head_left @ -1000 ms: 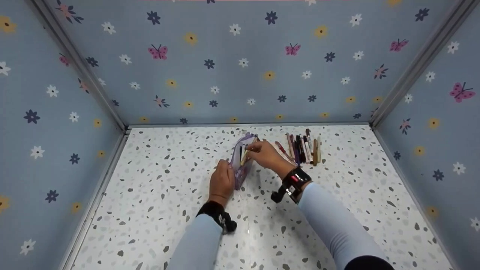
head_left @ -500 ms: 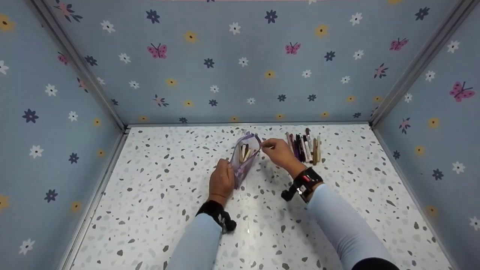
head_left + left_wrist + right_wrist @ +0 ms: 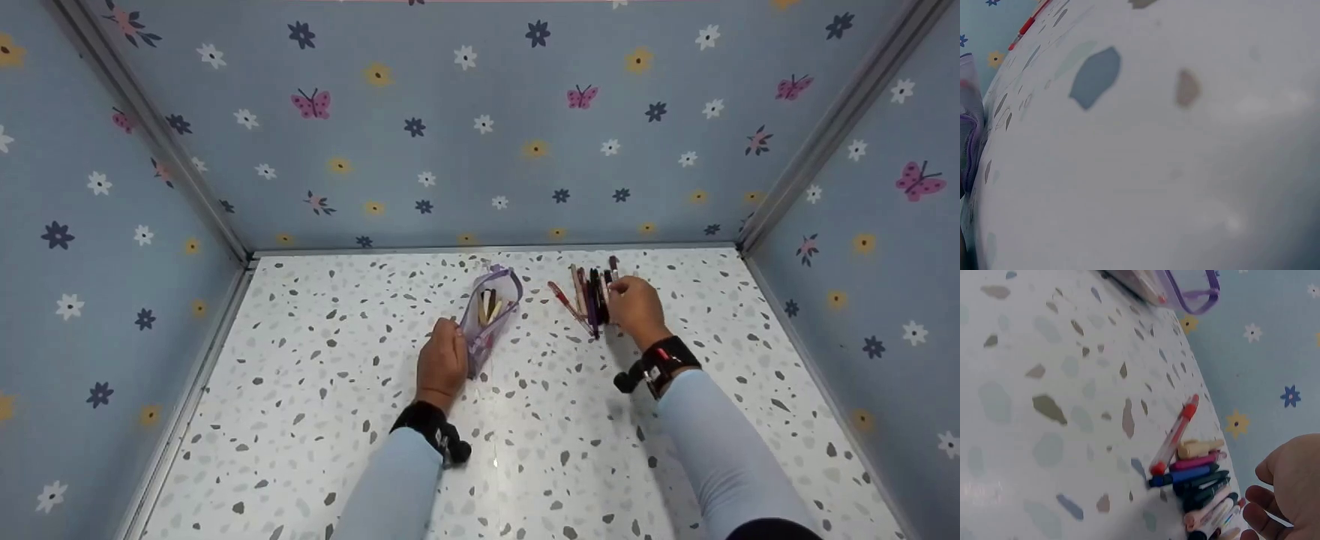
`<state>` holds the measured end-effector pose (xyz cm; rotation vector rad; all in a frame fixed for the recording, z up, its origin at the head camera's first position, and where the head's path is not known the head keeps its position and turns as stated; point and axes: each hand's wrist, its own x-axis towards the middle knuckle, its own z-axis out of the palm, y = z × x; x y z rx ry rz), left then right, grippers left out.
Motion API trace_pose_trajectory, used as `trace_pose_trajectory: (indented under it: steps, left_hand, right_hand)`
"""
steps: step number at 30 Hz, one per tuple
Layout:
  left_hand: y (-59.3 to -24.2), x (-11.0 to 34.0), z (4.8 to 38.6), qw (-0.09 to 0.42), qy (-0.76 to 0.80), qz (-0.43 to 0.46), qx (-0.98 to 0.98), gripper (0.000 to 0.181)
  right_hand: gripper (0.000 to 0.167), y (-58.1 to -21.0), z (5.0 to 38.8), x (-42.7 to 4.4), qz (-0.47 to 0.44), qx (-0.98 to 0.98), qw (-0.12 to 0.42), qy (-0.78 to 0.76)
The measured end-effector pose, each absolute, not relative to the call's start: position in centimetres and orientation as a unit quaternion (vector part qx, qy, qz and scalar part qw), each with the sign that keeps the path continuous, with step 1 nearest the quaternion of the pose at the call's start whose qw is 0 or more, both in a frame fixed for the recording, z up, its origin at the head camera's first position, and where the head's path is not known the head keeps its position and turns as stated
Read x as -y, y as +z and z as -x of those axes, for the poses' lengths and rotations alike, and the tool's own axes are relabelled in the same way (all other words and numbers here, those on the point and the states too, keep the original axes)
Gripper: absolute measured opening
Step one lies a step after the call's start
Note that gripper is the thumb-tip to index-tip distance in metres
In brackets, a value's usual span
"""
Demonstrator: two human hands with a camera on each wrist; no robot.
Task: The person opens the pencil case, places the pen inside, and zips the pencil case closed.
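My left hand (image 3: 441,364) grips the near left side of a purple see-through pencil pouch (image 3: 495,332). The pouch's mouth gapes upward, and several pens (image 3: 487,304) show inside. To the right, my right hand (image 3: 637,309) is over the right end of a row of pens (image 3: 594,296), hiding some of them. In the right wrist view its fingers (image 3: 1261,498) are loosely bent beside the row, with nothing seen between them. A red-and-clear pen (image 3: 1175,439) lies slanted at the row's left end. The left wrist view catches only the pouch's edge (image 3: 971,124).
The white speckled tabletop (image 3: 315,420) meets a blue flowered back panel (image 3: 480,180) just behind the pouch and pens. Similar side panels (image 3: 870,285) stand at left and right, with grey metal framing at the corners.
My right hand has let go of a pale pen in the pouch, then moved right from the pouch to the far end of the pen row. My left hand has stayed on the pouch.
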<state>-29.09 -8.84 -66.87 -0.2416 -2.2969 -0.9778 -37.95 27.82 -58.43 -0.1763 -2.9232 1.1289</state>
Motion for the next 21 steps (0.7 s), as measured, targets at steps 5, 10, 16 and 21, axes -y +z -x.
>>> trace_pose_trajectory:
  steps: [5,10,16,21]
  left_hand:
    - [-66.8,8.7,29.1,0.310,-0.360,0.089,0.875,0.010]
    - [-66.8,8.6,29.0,0.305,-0.350,0.084,0.882,0.010]
    - [-66.8,8.6,28.8,0.290,-0.353,0.076,0.886,0.011]
    - [-66.8,8.6,29.0,0.290,-0.357,0.076,0.885,0.012]
  right_hand:
    - [0.036,-59.4,37.8,-30.1,0.065,0.938,0.030,0.339]
    - [0.038,-60.0,37.4,-31.1,0.078,0.936,0.002,0.344]
    - [0.040,-60.1,37.0,-31.6,0.053,0.935,-0.024,0.350]
    - [0.037,-61.1,37.5,-31.9,0.049,0.944,-0.015,0.325]
